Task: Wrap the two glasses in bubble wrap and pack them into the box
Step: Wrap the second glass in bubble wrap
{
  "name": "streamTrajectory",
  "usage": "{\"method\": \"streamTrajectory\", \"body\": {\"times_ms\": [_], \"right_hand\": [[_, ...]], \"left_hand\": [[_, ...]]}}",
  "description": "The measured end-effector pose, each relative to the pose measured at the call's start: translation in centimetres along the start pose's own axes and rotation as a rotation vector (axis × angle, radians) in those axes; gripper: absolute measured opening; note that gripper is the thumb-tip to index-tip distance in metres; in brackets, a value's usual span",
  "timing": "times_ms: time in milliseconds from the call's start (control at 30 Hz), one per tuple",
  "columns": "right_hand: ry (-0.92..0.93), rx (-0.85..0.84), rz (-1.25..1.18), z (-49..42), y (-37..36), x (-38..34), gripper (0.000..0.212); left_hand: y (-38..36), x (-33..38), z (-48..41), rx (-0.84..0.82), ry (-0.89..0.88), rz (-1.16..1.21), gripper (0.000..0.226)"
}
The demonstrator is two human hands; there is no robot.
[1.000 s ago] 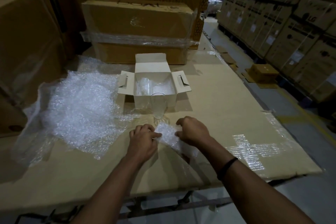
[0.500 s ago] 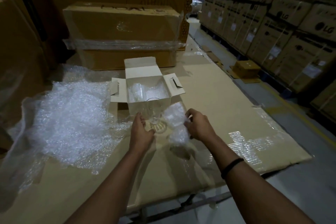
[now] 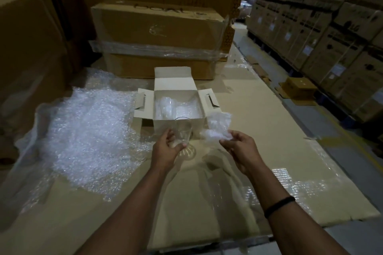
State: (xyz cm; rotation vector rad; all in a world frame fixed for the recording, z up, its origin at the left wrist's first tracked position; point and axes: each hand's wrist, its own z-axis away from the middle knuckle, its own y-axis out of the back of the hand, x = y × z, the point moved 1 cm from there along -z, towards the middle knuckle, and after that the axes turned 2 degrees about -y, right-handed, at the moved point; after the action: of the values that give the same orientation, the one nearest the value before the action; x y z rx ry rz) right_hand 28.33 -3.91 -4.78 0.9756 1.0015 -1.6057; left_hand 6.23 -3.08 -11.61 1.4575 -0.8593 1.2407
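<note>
Lying flat amid stacked cartons, cardboard sheet (image 3: 269, 130) bears white box (image 3: 176, 119); left hand (image 3: 167, 147) grips clear glass (image 3: 183, 130) (footed), right hand (image 3: 241, 147) pinches crinkled bubble wrap (image 3: 217, 126).

The open box (image 3: 176, 118) sat mid-table on the cardboard sheet (image 3: 269, 130), a glass (image 3: 183, 132) just before it, a bubble wrap heap (image 3: 87, 134) to its left, and large cartons (image 3: 159, 39) behind.
</note>
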Motion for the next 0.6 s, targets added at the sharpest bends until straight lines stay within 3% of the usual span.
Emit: {"method": "streamTrajectory", "body": {"times_ms": [67, 200, 267, 333, 400, 433, 600], "right_hand": [[0.069, 0.008, -0.039, -0.5, -1.7, -0.8, 0.021], [0.245, -0.043, 0.032, -1.4, -5.2, -2.4, 0.010], [0.444, -0.030, 0.295, -2.4, -6.7, -2.5, 0.009], [0.739, -0.054, 0.738, -3.3, -7.7, -2.3, 0.010], [1.055, -0.203, 1.184, -4.2, -8.4, -2.2, 0.017], [1.117, -0.279, 1.348, -4.3, -8.6, -2.4, 0.022], [0.901, -0.576, 1.765, -3.3, -9.2, -4.8, 0.062]], "left_hand": [[-0.5, 0.0, 0.1, -0.020, 0.006, -0.055, 0.084], [-0.9, -0.3, 0.0, -0.011, -0.005, -0.197, 0.061], [-0.9, -0.2, 0.1, -0.004, -0.014, -0.191, 0.055], [-0.9, -0.1, 0.2, 0.004, -0.051, -0.197, 0.050], [-0.9, -0.1, 0.2, 0.011, -0.070, -0.210, 0.045], [-0.9, -0.1, 0.2, 0.013, -0.070, -0.210, 0.043], [-0.8, -0.4, -0.1, 0.007, -0.065, -0.237, 0.038]]}}
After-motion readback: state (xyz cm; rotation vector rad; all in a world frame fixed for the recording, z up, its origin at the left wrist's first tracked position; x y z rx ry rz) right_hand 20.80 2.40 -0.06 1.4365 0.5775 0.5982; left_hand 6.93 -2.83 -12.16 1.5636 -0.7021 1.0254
